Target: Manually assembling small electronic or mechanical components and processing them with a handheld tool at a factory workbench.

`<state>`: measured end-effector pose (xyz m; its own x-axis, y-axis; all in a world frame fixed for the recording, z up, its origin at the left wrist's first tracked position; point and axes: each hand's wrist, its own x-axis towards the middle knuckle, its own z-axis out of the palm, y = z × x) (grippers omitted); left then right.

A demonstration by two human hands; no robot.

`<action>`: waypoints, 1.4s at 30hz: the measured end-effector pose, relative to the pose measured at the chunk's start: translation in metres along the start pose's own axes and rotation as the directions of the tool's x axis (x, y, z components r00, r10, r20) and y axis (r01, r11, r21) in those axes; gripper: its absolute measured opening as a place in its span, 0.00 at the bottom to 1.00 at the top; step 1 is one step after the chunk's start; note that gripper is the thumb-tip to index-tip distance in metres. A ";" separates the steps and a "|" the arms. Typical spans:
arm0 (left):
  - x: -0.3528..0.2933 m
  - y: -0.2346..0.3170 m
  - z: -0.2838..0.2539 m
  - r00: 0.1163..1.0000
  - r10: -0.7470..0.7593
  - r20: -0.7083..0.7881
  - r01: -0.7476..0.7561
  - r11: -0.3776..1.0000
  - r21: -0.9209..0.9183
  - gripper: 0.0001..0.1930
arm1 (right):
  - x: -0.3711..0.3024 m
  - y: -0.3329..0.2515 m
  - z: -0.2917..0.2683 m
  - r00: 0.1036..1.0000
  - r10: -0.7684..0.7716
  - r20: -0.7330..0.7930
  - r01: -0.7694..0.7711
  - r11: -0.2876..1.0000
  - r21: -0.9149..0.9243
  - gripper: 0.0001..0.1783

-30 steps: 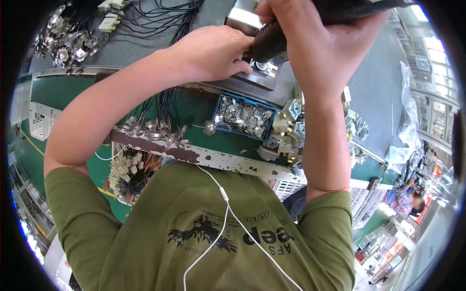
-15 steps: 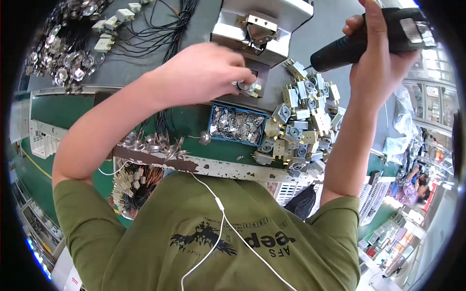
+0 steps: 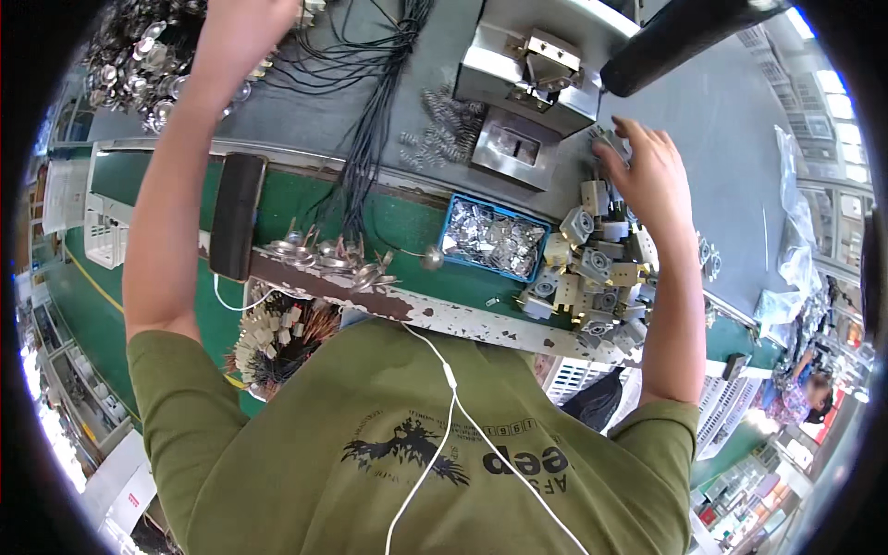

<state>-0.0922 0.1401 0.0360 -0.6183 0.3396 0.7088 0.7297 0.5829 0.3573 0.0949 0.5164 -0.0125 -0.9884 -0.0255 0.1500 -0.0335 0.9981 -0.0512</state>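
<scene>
My left hand (image 3: 242,35) reaches to the far left, partly cut off by the upper picture edge. Its fingers are mostly out of sight, close to the white connectors (image 3: 311,11) on black leads. My right hand (image 3: 651,174) has its fingers apart over the far end of a pile of switch blocks (image 3: 597,265), beige and grey with round metal parts. One block (image 3: 599,141) shows beside its thumb and forefinger. Above hangs a black power screwdriver (image 3: 680,44), apart from my hand. The metal fixture block (image 3: 514,150) has a bare slot in its top.
A blue tray (image 3: 447,225) of small metal pieces sits near the bench edge. Springs (image 3: 442,129) lie left of the fixture. Black cables (image 3: 375,139) run toward me, ending among round metal parts (image 3: 324,259). A phone (image 3: 238,217) lies at left; a metal housing (image 3: 486,67) stands behind.
My right hand has let go of the screwdriver and come down to the block pile. My left hand has left the fixture for the far left; the small part there is gone.
</scene>
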 end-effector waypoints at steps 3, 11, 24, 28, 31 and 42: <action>-0.022 0.017 0.012 0.920 0.256 0.296 -0.287 0.956 0.065 0.09 | 0.006 0.004 -0.001 0.996 -0.030 0.081 0.031 0.999 -0.011 0.18; -0.059 0.053 0.021 0.608 0.258 0.751 -0.285 0.954 -0.097 0.05 | -0.036 -0.058 -0.022 0.978 0.106 -0.178 0.087 0.568 0.818 0.23; -0.081 0.067 0.020 0.598 0.319 0.735 -0.415 0.908 -0.056 0.08 | -0.023 -0.076 -0.011 0.883 -0.202 -0.423 0.372 0.851 0.370 0.34; -0.074 0.065 0.016 0.664 0.337 0.668 -0.351 0.929 -0.120 0.07 | -0.021 -0.076 -0.012 0.897 -0.185 -0.402 0.353 0.846 0.399 0.29; -0.063 0.062 0.015 0.636 0.247 0.731 -0.233 0.965 -0.123 0.07 | -0.018 -0.078 -0.018 0.915 -0.197 -0.351 0.332 0.863 0.381 0.22; -0.059 0.045 0.032 0.724 0.265 0.637 -0.153 0.962 -0.226 0.10 | -0.009 -0.084 -0.011 0.981 -0.194 0.021 0.158 0.851 0.500 0.19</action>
<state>-0.0319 0.1703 -0.0092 -0.4404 0.8704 0.2202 0.8626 0.3421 0.3727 0.1081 0.4339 0.0013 -0.9659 -0.2197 0.1367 -0.2588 0.8179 -0.5138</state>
